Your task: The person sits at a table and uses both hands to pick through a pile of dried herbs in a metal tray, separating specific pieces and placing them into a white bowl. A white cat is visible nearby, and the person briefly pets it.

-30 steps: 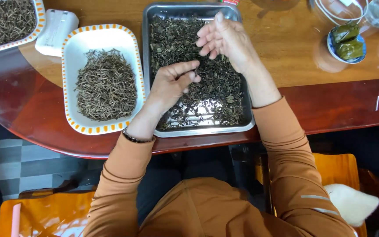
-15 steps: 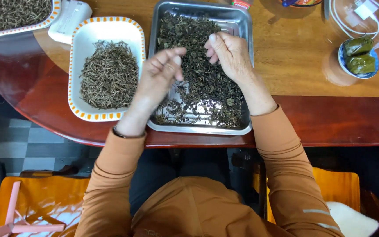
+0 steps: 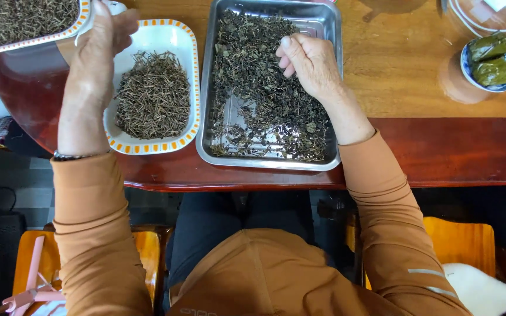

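Right hand (image 3: 311, 61) fingers curled together, pinched over dried leaves (image 3: 265, 88) in metal tray (image 3: 267, 162); what sits between fingertips too small to tell. Left hand (image 3: 98, 50) raised over far-left corner of white dish (image 3: 188, 88), fingers loosely closed, back to camera; anything held hidden. Dish, orange-checked rim, carries heap of thin dried stems (image 3: 153, 93), just beside tray on bench (image 3: 405, 76). Second dish of stems (image 3: 24, 20) at far left. Small blue bowl (image 3: 490, 58) with green leaf-wrapped parcels at right, well apart.
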